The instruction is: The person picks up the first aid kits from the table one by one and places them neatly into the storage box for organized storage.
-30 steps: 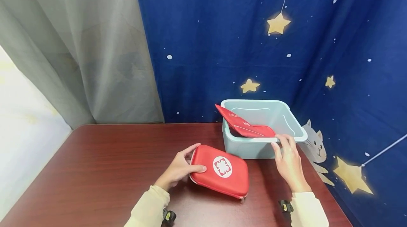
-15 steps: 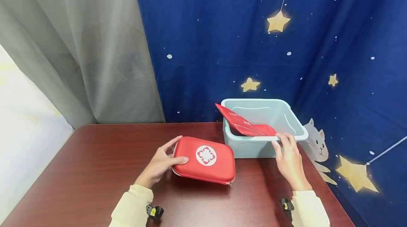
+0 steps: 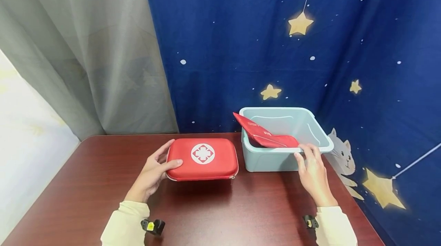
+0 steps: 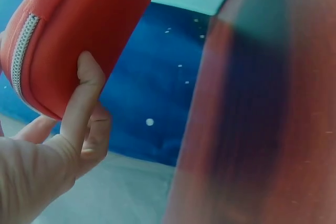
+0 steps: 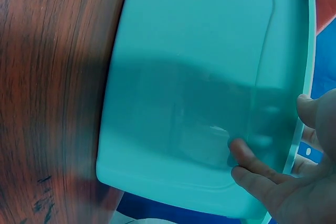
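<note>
A red zippered first-aid case point(image 3: 220, 161) with a white cross emblem is in my left hand point(image 3: 148, 177), thumb on top and fingers beneath its left end. It is held off the table, with a shadow below. In the left wrist view, fingers point(image 4: 86, 87) press the case's red side point(image 4: 100, 19) near its silver zipper. My right hand point(image 3: 314, 177) grips the front rim of a light blue plastic bin point(image 3: 272, 161) near its right corner. The right wrist view has fingers point(image 5: 257, 171) on the bin's outer wall point(image 5: 184, 35) and others past the rim.
A flat red fabric piece point(image 3: 272, 140) with white print lies in the bin, one pointed end sticking up over the left rim. The brown table point(image 3: 86, 184) ends at a blue starry curtain point(image 3: 213, 46) and a grey curtain point(image 3: 113, 66) behind.
My left hand has carried the first-aid case leftward and away from me, turning it until it lies nearly square to the table. The right hand and bin have stayed in place.
</note>
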Available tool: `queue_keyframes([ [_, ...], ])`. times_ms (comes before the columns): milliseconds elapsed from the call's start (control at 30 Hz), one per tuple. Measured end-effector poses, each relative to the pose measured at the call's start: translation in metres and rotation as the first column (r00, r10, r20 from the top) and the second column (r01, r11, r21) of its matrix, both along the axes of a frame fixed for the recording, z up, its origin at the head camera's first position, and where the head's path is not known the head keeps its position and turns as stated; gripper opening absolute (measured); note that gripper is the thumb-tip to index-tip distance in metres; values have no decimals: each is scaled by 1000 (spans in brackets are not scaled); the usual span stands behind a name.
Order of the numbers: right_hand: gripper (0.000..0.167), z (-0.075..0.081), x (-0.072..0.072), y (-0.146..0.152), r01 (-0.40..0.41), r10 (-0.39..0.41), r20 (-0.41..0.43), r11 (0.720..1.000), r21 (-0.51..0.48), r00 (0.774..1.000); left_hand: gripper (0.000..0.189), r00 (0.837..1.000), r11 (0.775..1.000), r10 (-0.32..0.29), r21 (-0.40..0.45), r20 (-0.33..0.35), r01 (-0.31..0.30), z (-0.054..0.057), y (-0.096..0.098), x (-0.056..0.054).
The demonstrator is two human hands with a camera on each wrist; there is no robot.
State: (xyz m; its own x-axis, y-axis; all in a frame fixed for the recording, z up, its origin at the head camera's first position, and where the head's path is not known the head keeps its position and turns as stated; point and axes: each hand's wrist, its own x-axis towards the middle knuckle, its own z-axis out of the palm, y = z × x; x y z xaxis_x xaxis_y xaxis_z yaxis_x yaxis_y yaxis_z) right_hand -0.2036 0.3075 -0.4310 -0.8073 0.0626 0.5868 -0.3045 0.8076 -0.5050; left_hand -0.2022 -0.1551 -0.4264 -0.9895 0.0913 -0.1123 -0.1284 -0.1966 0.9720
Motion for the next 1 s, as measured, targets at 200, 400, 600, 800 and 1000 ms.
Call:
queue_keyframes([
  [200, 26, -1, -1, 0, 4, -4, 0, 1000, -4, 1000, 80, 998, 993, 61, 98, -19, -59, 19, -3, -2],
  [400, 26, -1, -1, 0, 8, -8, -2, 1000, -2, 1000, 81, 993, 981, 115, 159, -13, -111, 39, 3, -6],
  [600, 26, -1, 0, 0, 9, -9, -6, 1000, -2, 1000, 83, 990, 974, 138, 183, -16, -133, 57, 18, -11],
  [800, 26, 0, 2, -2, -3, 3, -12, 1000, -2, 1000, 82, 990, 973, 132, 195, -40, -122, 68, 32, -17],
  [1000, 26, 0, 1, -2, -6, 6, -16, 1000, 1, 1000, 82, 991, 970, 131, 209, -42, -119, 75, 44, -23],
])
